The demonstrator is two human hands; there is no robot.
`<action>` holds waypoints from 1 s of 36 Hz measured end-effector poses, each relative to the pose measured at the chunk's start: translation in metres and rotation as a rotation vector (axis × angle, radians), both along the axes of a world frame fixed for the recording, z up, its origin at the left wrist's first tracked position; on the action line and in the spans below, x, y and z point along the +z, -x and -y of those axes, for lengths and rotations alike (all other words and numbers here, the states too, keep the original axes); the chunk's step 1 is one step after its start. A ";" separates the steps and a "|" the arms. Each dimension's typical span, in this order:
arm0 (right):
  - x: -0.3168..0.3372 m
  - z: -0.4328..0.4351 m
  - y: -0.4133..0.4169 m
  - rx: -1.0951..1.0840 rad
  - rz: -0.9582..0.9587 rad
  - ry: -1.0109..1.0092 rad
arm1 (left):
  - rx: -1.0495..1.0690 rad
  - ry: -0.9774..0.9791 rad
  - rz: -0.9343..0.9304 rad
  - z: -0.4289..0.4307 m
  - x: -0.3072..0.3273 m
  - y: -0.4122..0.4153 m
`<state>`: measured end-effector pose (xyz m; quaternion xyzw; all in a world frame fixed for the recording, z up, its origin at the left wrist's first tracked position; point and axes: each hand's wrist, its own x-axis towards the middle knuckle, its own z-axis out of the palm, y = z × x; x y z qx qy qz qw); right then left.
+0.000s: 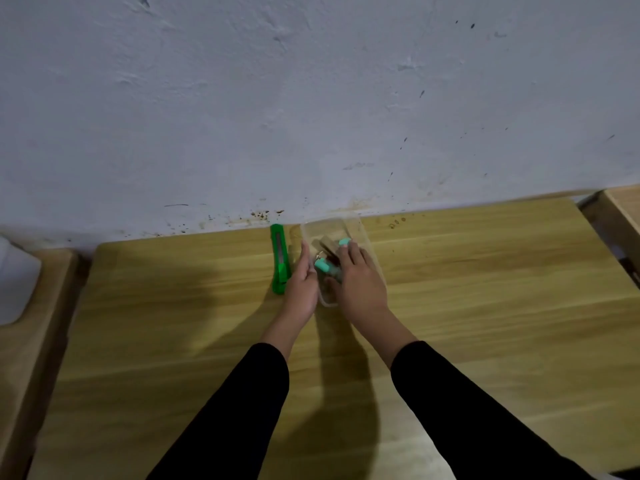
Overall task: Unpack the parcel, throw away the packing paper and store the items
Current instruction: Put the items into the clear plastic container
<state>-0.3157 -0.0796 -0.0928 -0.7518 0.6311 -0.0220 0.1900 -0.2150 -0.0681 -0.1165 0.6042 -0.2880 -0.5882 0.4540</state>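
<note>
A clear plastic box stands on the wooden table near the wall. Inside it lie a small bottle with a mint-green cap, a second mint-green piece and some brown items. My left hand rests flat against the box's left side, fingers straight. My right hand reaches into the box from above, its fingers spread over the contents; I cannot tell whether it grips anything. A green utility knife lies just left of my left hand.
The wooden table stretches wide on both sides of the box. A white object sits on a separate wooden surface at the far left. Another wooden piece stands at the far right. The stained wall is directly behind the table.
</note>
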 end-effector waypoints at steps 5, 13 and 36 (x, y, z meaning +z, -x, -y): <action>-0.002 0.009 -0.006 -0.151 0.141 0.000 | -0.035 0.007 0.043 -0.001 -0.005 -0.002; -0.002 0.013 -0.002 -0.114 0.252 -0.056 | -0.093 0.014 0.139 -0.006 -0.001 0.000; -0.020 0.020 -0.009 -0.255 0.314 0.068 | -0.103 0.014 0.205 0.017 0.004 -0.015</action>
